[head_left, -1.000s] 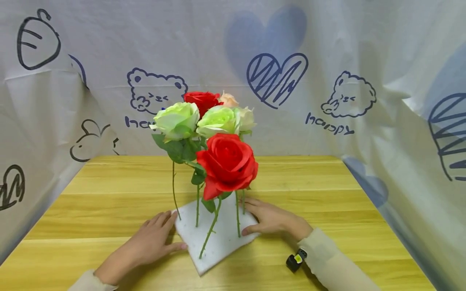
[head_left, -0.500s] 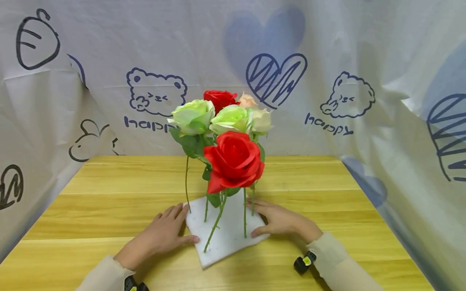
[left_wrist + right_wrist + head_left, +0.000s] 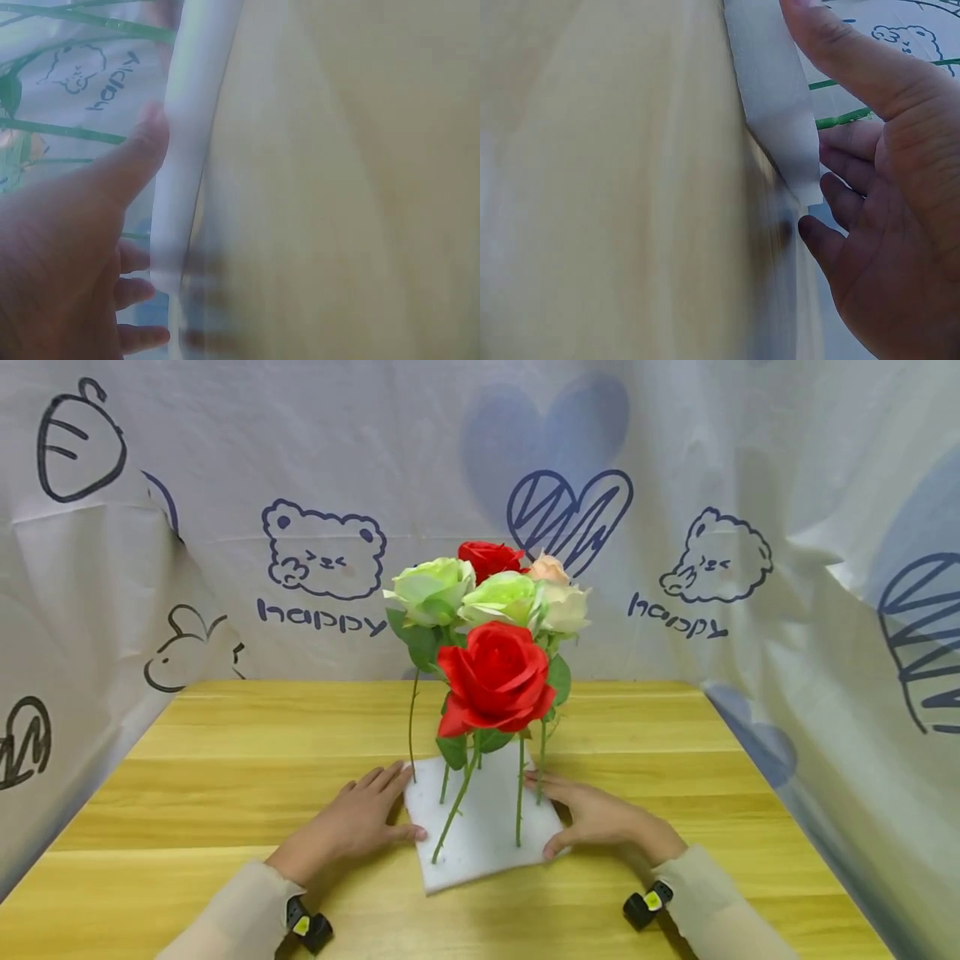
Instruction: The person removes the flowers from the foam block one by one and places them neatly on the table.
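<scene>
A white foam board (image 3: 487,831) lies on the table with several artificial roses standing in it on thin green stems. The front red rose (image 3: 497,677) leans to the right over its stem. Behind it are two pale green roses (image 3: 432,589), a cream rose (image 3: 567,608), a peach rose (image 3: 549,568) and another red rose (image 3: 487,560). My left hand (image 3: 360,822) rests at the board's left edge, thumb on the near part and fingers extended along the side. At the right edge, my right hand (image 3: 603,818) touches with thumb and extended fingers. The wrist views show the board's side face (image 3: 191,135) beside the hands.
The wooden table (image 3: 225,793) reaches back to a white cloth backdrop (image 3: 450,443) with drawn bears and hearts. Similar cloth hangs along both sides. Small black wrist devices (image 3: 309,927) sit at both cuffs.
The board has slid right and slightly away, turning a little clockwise, and the roses have moved with it. Both hands have moved right along with the board, staying at its edges.
</scene>
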Available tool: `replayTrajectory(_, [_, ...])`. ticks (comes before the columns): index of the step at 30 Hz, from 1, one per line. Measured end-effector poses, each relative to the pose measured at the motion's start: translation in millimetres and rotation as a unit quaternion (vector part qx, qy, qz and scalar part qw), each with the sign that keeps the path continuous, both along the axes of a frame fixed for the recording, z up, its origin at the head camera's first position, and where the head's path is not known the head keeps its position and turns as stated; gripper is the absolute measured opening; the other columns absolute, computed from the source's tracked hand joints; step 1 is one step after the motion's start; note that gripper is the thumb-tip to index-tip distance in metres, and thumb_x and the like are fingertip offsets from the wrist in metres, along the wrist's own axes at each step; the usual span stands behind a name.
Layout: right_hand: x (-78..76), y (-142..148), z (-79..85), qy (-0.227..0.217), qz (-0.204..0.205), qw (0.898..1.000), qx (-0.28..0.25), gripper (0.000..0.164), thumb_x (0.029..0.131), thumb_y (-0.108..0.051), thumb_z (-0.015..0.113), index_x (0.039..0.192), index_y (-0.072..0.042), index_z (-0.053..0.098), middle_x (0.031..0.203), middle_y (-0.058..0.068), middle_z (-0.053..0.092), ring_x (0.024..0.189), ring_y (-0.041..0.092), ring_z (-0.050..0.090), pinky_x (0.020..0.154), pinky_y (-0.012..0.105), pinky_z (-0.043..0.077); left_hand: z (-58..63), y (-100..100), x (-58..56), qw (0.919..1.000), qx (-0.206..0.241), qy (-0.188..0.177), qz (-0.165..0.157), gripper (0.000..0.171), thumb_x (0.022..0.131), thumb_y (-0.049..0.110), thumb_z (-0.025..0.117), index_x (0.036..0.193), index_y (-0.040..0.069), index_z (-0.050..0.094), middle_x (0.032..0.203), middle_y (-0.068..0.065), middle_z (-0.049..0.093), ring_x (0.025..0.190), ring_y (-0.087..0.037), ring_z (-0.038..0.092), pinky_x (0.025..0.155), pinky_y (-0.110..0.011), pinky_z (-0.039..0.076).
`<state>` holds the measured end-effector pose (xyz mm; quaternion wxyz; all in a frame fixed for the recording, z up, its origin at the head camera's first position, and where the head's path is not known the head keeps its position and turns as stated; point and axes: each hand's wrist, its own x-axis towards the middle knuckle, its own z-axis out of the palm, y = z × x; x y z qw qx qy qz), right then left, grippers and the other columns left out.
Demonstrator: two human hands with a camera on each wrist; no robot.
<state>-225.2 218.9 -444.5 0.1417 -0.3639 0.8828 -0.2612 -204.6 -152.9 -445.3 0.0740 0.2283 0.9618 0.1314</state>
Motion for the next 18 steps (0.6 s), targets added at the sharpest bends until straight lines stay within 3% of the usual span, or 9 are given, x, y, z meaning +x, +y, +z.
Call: replayTrajectory(18, [10.4,18,2.3,0.044,-0.021,0.998,0.047,0.106,0.075,-0.067,0.070,0.153,-0.005,0.031,0.158,0.015,0.026,0.143,0.034,0.025,0.113,0.051,0.029,-1.9,15,-28.0,0.9982,0.039,0.015,-0.044,0.096,0.086,0.066,0.057,0.154,0.005,0.027,0.157,-0.014,0.028,0.141,-0.040,0.028,0.108,-0.066,0.025])
